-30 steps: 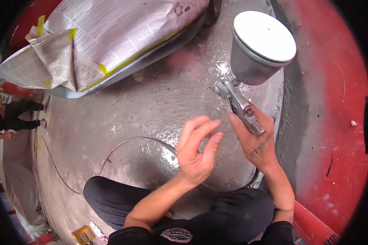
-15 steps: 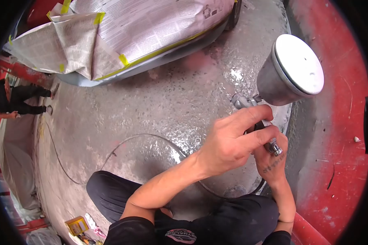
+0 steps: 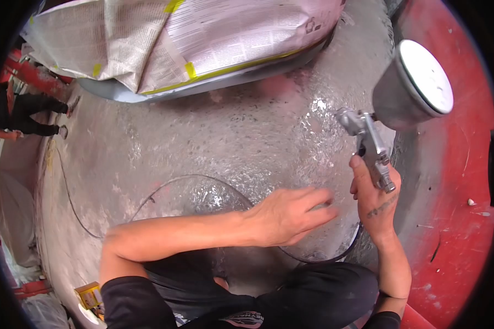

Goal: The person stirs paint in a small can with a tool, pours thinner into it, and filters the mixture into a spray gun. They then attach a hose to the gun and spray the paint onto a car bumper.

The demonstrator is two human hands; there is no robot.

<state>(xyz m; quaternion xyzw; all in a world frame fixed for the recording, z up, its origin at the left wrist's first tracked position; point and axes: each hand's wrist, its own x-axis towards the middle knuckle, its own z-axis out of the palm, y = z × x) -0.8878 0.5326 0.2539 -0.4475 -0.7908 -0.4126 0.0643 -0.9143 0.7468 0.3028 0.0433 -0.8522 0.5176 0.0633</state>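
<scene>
Silver gun (image 3: pixel 374 143), white-lidded cup (image 3: pixel 398 98) at its upper R, lies up & to the R of your L hand (image 3: pixel 282 218) fingers. Long axis diag. in view: nozzle end upper L, rear end lower R, over your R hand (image 3: pixel 381 204). R hand's nearer, already on it: fingers wrapped round the grip, thumb up along its L side. L fingers part-bent, blurred, apart from gun; can't tell if tips meet or pinch anything.

Vs. prev frame: L fingers were over gun's rear, now off it, back to the L; gun's farther R in view; newsprint (image 3: pixel 241 38) shifted R & a bit up.
</scene>
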